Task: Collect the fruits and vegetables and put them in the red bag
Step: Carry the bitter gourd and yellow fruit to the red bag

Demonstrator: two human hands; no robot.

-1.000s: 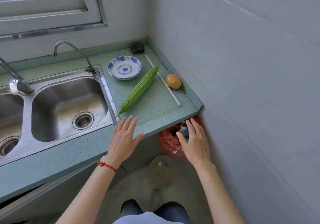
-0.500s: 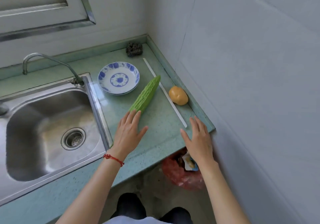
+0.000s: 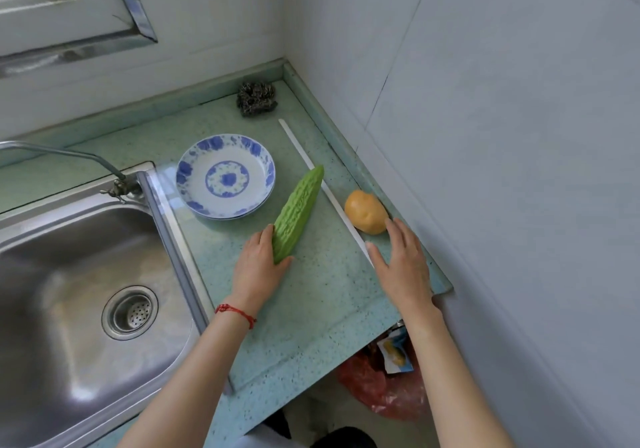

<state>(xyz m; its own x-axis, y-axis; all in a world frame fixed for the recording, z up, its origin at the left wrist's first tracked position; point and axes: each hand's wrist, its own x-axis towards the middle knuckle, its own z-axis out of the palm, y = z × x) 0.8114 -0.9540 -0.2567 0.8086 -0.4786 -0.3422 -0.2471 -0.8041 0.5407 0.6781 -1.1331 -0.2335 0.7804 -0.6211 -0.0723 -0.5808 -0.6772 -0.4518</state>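
Note:
A green bitter gourd (image 3: 298, 212) lies slantwise on the green countertop (image 3: 311, 309). My left hand (image 3: 258, 267) rests at its near end, fingers and thumb curling around the tip. An orange round fruit (image 3: 365, 211) sits by the right wall edge. My right hand (image 3: 403, 264) hovers flat just in front of it, fingertips almost touching it, holding nothing. The red bag (image 3: 384, 388) sits on the floor below the counter's right corner, partly hidden by my right forearm, with a small packet showing inside.
A blue-and-white plate (image 3: 225, 176) stands left of the gourd. A white strip (image 3: 322, 184) lies between gourd and fruit. A steel scrubber (image 3: 256, 98) sits in the back corner. The steel sink (image 3: 79, 292) and tap (image 3: 104, 170) fill the left. A wall closes the right side.
Both hands have moved forward over the counter. My left hand has reached the gourd's near end and curled onto it; my right hand has moved up to the orange fruit.

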